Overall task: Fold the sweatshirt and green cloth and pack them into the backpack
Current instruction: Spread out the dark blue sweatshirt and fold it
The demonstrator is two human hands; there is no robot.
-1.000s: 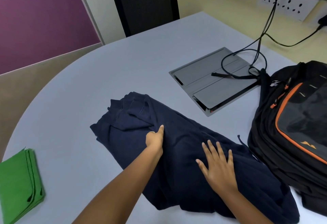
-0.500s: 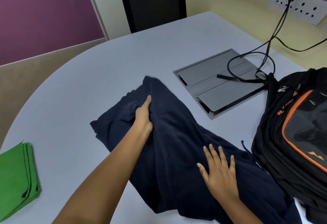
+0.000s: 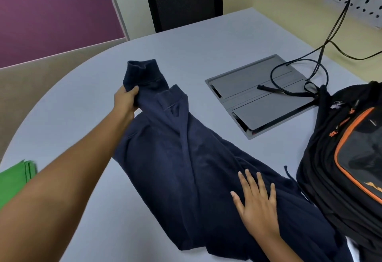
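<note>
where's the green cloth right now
In the head view the green cloth lies folded at the table's far-left edge, beyond the left forearm, apart from the sweatshirt.

no readable text, number or brand name is shown anywhere; only one mark is seen, a small orange logo shape printed on the front pocket of the backpack (image 3: pixel 351 158), to the right of the right hand (image 3: pixel 256 201), and no letters can be made out in it; a small white tag near the top of the backpack, beyond the right hand, is too blurred to be read; the wall sockets (image 3: pixel 357 5) far beyond the right hand carry no legible marking
</note>
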